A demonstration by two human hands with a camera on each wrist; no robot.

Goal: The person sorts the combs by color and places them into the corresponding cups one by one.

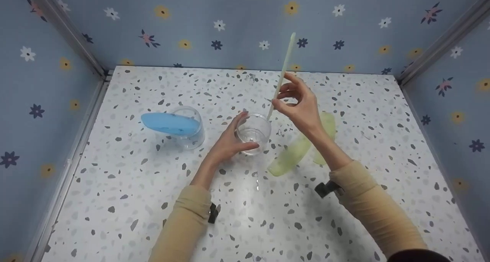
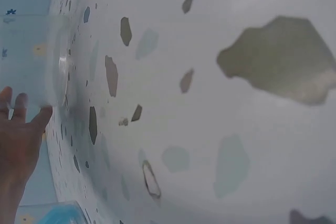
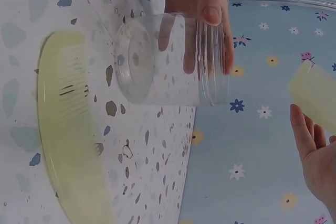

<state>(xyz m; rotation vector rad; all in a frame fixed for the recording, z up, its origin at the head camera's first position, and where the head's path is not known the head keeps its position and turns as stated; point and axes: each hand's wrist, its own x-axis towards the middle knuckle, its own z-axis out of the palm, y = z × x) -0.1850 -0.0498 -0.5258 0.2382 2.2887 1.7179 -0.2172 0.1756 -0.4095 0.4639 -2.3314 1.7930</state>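
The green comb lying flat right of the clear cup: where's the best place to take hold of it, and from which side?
Probably its near end, pinched across the width from above. The green comb lies flat on the table; its far part runs under the right hand, which holds a pale stick over the clear cup, and a second green comb crowds that side.

My clear plastic cup point(image 1: 253, 133) stands upright mid-table; the pale green strip point(image 1: 282, 72) I pinch slants up from its rim.

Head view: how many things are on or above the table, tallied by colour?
Clear cups: 2, one by the left hand at, one at.
Pale green combs: 3, one in the right hand at, two lying.
Blue comb: 1.
Total: 6.
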